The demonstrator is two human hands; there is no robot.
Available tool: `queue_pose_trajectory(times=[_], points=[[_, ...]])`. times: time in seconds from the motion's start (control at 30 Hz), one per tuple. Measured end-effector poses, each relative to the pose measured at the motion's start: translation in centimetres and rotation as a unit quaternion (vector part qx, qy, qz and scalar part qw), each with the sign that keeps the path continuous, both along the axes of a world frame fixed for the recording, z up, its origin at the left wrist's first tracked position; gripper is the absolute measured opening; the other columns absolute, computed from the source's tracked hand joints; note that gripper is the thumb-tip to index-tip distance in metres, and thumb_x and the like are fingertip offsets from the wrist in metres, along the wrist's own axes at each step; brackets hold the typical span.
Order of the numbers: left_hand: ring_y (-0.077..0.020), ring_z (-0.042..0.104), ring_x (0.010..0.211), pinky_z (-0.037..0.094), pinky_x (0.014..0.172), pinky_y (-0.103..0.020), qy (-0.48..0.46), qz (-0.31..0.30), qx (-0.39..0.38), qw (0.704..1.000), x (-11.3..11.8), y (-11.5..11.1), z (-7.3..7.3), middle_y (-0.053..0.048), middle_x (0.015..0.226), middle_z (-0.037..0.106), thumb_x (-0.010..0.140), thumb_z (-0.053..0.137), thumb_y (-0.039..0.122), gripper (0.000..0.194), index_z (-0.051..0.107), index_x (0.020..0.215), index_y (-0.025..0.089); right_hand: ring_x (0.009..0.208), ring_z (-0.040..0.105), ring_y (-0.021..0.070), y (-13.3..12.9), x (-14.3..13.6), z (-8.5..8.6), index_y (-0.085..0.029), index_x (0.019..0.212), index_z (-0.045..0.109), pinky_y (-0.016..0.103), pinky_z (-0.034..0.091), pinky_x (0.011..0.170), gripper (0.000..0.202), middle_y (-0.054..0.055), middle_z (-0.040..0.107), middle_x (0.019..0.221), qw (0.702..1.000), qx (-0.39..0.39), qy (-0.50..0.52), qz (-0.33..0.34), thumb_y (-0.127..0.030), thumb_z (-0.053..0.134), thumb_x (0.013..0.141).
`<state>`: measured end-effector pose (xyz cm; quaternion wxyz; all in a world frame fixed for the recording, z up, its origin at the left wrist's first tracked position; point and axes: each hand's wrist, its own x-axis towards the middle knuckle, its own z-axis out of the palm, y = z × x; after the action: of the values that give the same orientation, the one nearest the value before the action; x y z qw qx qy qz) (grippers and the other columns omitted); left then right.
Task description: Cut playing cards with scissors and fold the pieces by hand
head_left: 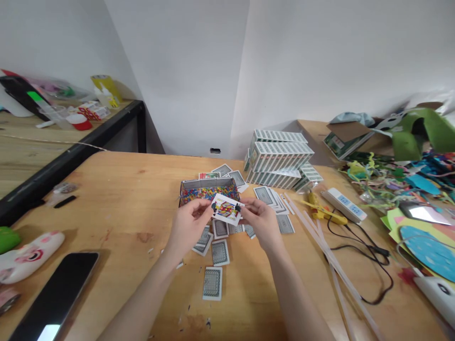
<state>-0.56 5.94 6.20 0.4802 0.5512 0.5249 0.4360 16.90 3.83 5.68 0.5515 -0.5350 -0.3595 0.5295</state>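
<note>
Between both hands a face card [226, 210] is held up, its picture side showing. My left hand [190, 225] pinches its left edge, and my right hand [259, 220] grips the right edge. Just behind the card stands an open box [209, 189] with card-like walls and a colourful patterned inside. Several playing cards lie face down around it, among them one card [212, 283] nearest to me, another [220, 252] above that, and a spread group [268, 196] to the right.
Stacked card boxes [280, 156] stand behind at the right. A yellow glue gun [325, 210], a power strip [344, 204], a cable and clear glue sticks [330, 255] lie right. A phone [57, 293] and a plush item [33, 255] are at the left.
</note>
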Motion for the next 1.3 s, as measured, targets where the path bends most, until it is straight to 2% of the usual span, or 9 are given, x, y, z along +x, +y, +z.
queue_pose_trajectory(times=[0.2, 0.43, 0.7, 0.77, 0.9, 1.0, 1.17, 1.23, 1.3], points=[[-0.0175, 0.063, 0.071, 0.049, 0.068, -0.029, -0.037, -0.094, -0.061, 0.993, -0.8, 0.3, 0.5, -0.004, 0.077, 0.069, 0.066, 0.065, 0.028, 0.021, 0.067, 0.082, 0.015, 0.058, 0.059, 0.0146, 0.2, 0.3, -0.2, -0.015, 0.074, 0.066, 0.025, 0.047, 0.055, 0.024, 0.003, 0.068, 0.068, 0.999, 0.017, -0.007, -0.029, -0.032, 0.074, 0.059], [-0.0160, 0.060, 0.061, 0.047, 0.061, -0.025, 0.029, -0.078, -0.061, 0.995, -0.8, 0.2, 1.1, -0.001, 0.064, 0.066, 0.061, 0.065, 0.024, 0.011, 0.066, 0.067, 0.014, 0.059, 0.060, 0.0155, 0.1, -0.1, -0.4, -0.016, 0.070, 0.067, 0.027, 0.048, 0.058, 0.023, 0.002, 0.067, 0.065, 1.000, 0.008, -0.001, -0.005, -0.034, 0.075, 0.058], [-0.0194, 0.065, 0.062, 0.051, 0.064, -0.030, 0.058, -0.159, -0.102, 0.980, -0.7, -0.1, 0.9, 0.001, 0.062, 0.067, 0.072, 0.049, 0.028, 0.020, 0.063, 0.065, 0.016, 0.060, 0.060, 0.0151, 0.1, -0.2, -0.5, -0.014, 0.074, 0.066, 0.027, 0.049, 0.059, 0.026, 0.001, 0.066, 0.067, 1.000, 0.009, -0.007, 0.017, -0.035, 0.073, 0.060], [-0.0203, 0.065, 0.066, 0.052, 0.067, -0.032, 0.058, -0.162, -0.091, 0.981, -0.6, -0.2, 0.9, -0.001, 0.068, 0.069, 0.073, 0.049, 0.026, 0.019, 0.065, 0.070, 0.016, 0.058, 0.059, 0.0141, 0.0, -0.3, -0.5, -0.014, 0.073, 0.065, 0.026, 0.048, 0.057, 0.024, 0.001, 0.065, 0.066, 0.999, 0.017, -0.026, 0.018, -0.035, 0.072, 0.061], [-0.0217, 0.065, 0.080, 0.051, 0.076, -0.033, 0.034, -0.111, -0.028, 0.993, -0.7, -0.3, 0.8, -0.006, 0.092, 0.069, 0.073, 0.052, 0.022, 0.027, 0.064, 0.096, 0.016, 0.054, 0.058, 0.0136, 0.0, -0.3, -0.5, -0.015, 0.070, 0.063, 0.025, 0.047, 0.054, 0.023, 0.001, 0.064, 0.062, 0.996, 0.031, -0.086, 0.015, -0.036, 0.069, 0.064], [-0.0216, 0.065, 0.080, 0.052, 0.074, -0.034, 0.000, -0.146, -0.050, 0.988, -1.0, -0.6, 0.7, -0.006, 0.094, 0.069, 0.077, 0.049, 0.024, 0.026, 0.065, 0.096, 0.017, 0.055, 0.058, 0.0136, -0.3, -0.1, -0.5, -0.015, 0.071, 0.063, 0.024, 0.045, 0.052, 0.024, 0.001, 0.064, 0.062, 0.992, 0.037, -0.114, 0.033, -0.037, 0.068, 0.066], [-0.0222, 0.066, 0.074, 0.054, 0.067, -0.035, -0.041, -0.195, -0.139, 0.970, -1.9, -2.4, -0.5, -0.006, 0.087, 0.070, 0.073, 0.058, 0.027, 0.021, 0.066, 0.087, 0.016, 0.063, 0.062, 0.0163, -2.6, 1.3, -0.4, -0.015, 0.077, 0.064, 0.027, 0.049, 0.058, 0.025, 0.004, 0.067, 0.068, 0.981, 0.025, -0.158, 0.109, -0.039, 0.063, 0.071], [-0.0215, 0.067, 0.070, 0.054, 0.064, -0.033, -0.052, -0.192, -0.187, 0.962, -2.5, -3.4, -1.6, -0.006, 0.082, 0.071, 0.070, 0.060, 0.028, 0.017, 0.065, 0.081, 0.015, 0.071, 0.064, 0.0190, -4.6, 3.2, -0.2, -0.016, 0.082, 0.065, 0.030, 0.051, 0.065, 0.025, 0.006, 0.069, 0.079, 0.964, 0.008, -0.241, 0.111, -0.039, 0.059, 0.074], [-0.0207, 0.067, 0.067, 0.053, 0.061, -0.031, -0.063, -0.188, -0.231, 0.953, -3.1, -4.2, -2.7, -0.006, 0.079, 0.071, 0.070, 0.062, 0.030, 0.017, 0.063, 0.078, 0.015, 0.079, 0.064, 0.0212, -7.3, 6.5, -0.2, -0.019, 0.088, 0.066, 0.031, 0.050, 0.070, 0.026, 0.007, 0.069, 0.088, 0.924, -0.027, -0.376, 0.061, -0.039, 0.054, 0.076]])
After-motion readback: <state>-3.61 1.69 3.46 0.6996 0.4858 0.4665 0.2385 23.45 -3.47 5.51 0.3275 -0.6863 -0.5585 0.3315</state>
